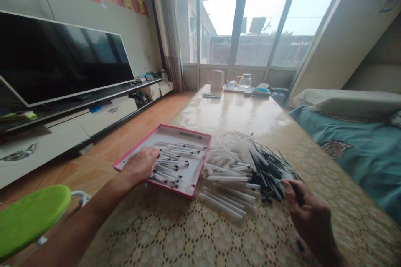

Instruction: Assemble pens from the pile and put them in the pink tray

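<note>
Over the left part of a shallow red-edged tray [196, 175], my left hand [142, 163] has its fingers curled together; whatever they hold is hidden. Several clear pens with black ends [169, 171] lie in that tray around the fingertips. My right hand [308, 206] is closed at the near right edge of a heap of thin black pen refills [269, 171], thumb and forefinger pinched on a refill there. Between the tray and the refills spreads a pile of white translucent pen barrels [230, 175], some loose at the front.
A patterned glossy table [188, 233] bears everything. At its far end stand a beige jug [216, 80] and a glass kettle [245, 81]. A green stool [34, 219] sits at left, a teal-covered sofa [351, 146] at right. One small dark piece [300, 245] lies by my right wrist.
</note>
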`<state>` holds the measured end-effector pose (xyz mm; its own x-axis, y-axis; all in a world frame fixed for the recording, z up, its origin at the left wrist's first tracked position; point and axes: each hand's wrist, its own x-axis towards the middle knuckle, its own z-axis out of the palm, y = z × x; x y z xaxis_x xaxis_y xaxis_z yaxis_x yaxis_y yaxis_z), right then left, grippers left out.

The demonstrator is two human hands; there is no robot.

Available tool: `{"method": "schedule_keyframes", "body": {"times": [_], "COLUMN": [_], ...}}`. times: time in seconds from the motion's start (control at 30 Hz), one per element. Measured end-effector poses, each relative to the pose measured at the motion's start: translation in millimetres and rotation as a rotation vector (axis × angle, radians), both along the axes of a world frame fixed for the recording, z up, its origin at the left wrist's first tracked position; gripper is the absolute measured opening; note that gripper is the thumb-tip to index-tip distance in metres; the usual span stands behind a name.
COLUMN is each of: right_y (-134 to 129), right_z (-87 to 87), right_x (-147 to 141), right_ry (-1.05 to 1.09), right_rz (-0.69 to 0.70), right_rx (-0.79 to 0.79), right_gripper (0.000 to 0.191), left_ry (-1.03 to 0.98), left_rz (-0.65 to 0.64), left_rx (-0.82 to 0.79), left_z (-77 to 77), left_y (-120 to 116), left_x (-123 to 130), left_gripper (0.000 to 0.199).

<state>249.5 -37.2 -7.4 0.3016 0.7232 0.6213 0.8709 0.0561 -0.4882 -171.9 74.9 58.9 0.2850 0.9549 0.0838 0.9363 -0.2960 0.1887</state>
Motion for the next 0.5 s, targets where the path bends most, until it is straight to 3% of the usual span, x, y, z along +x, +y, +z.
{"method": "schedule_keyframes", "body": {"times": [0.17,0.3,0.4,0.5], "right_y": [1.8,1.4,-2.0,-7.6], "right_z": [-4.0,-2.8,6.1,19.1], "right_x": [6.1,8.1,-0.6,-12.8], "right_ry": [-0.030,-0.077,-0.098,-0.158], "right_rz": [0.036,0.076,0.136,0.243], "right_rx": [0.010,0.035,0.104,0.194], "right_gripper": [0.034,0.031,0.025,0.018], "left_ry": [-0.055,-0.197,-0.313,-0.394], "left_rz": [-0.035,-0.084,-0.079,-0.157], "left_rx": [0.058,0.126,0.152,0.038], "left_z": [-7.0,10.5,29.7,36.1], "left_y": [0.6,-5.7,-17.5,-40.4], "left_x": [-11.6,-9.3,12.5,62.1], "left_gripper": [0.008,0.011,0.011,0.017]}}
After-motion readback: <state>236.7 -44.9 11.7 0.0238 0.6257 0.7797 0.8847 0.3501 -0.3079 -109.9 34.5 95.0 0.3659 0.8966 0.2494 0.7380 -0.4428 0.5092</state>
